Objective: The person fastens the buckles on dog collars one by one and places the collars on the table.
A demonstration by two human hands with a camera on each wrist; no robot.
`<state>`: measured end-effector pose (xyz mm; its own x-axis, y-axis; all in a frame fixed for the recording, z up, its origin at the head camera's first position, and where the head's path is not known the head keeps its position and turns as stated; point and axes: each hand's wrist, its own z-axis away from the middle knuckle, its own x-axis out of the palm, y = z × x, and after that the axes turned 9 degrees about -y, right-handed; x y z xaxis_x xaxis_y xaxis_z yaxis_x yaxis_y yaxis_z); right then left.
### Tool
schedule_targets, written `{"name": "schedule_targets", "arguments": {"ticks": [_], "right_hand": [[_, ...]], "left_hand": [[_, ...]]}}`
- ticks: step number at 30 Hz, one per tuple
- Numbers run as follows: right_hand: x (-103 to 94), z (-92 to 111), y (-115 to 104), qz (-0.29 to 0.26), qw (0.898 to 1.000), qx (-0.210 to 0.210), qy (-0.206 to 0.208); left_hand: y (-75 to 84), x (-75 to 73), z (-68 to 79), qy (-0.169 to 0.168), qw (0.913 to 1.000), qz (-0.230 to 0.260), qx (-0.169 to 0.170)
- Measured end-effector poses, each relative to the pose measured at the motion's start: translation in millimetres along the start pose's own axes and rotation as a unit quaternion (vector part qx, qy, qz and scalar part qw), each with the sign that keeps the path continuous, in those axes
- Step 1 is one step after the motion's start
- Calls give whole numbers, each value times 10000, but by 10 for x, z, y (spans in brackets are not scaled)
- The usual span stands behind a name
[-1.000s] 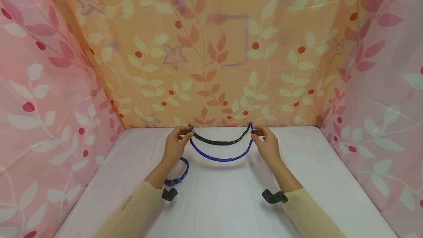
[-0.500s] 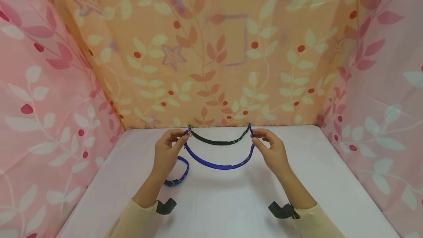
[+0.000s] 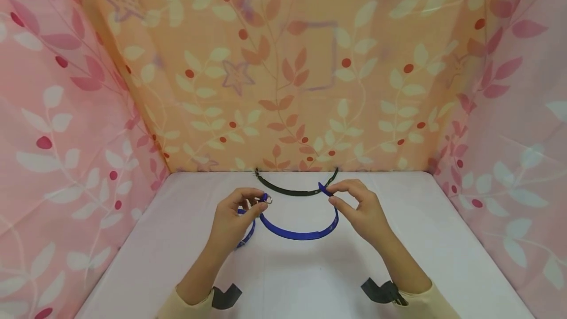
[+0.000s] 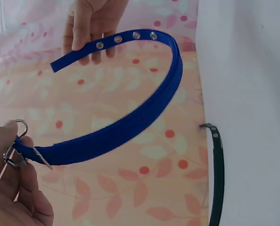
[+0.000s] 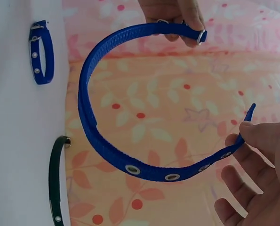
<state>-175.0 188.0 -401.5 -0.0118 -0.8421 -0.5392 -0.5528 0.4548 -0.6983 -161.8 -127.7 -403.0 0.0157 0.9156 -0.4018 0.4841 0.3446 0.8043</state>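
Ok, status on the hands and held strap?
Left fingers pinch buckle end, right fingers holed end. Held blue strap sagging, unfastened. Looped blue strap, green strap lie apart; no obstruction seen.

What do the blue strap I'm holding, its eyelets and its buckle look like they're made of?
The blue strap looks like woven nylon or a similar synthetic, fairly matte, with a fine texture in the right wrist view. The eyelets look like polished metal: silvery rims with bright glints. The buckle also seems shiny silvery metal, judging by its thin bright frame.

A blue eyeleted collar (image 3: 297, 235) sags unbuckled between both hands (image 3: 235, 218) (image 3: 363, 208).
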Motion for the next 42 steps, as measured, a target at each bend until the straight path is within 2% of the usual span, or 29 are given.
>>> {"name": "schedule_targets", "arguments": {"ticks": [3, 7, 14, 23, 31, 35, 42], "right_hand": [[-11, 13, -97, 118, 9992, -378, 54], [-20, 43, -199, 288, 9959, -856, 61], [-31, 72, -251, 340, 9910, -1297, -25], [48, 88, -312, 403, 9870, -1509, -382], [73, 6, -433, 553, 9799, -1879, -368], [59, 34, -449, 671, 9798, -1835, -424], [108, 81, -467, 668, 9774, -1860, -752]], "left_hand": [[88, 52, 53, -125, 9994, -305, 66], [169, 105, 118, -266, 9981, -434, 334], [274, 143, 201, -325, 9959, -495, 677], [304, 169, 235, -400, 9985, -284, 255], [361, 158, 258, -362, 9993, -65, 73], [370, 151, 267, -390, 9991, 101, 107], [362, 170, 289, -495, 9981, 133, 334]]}}
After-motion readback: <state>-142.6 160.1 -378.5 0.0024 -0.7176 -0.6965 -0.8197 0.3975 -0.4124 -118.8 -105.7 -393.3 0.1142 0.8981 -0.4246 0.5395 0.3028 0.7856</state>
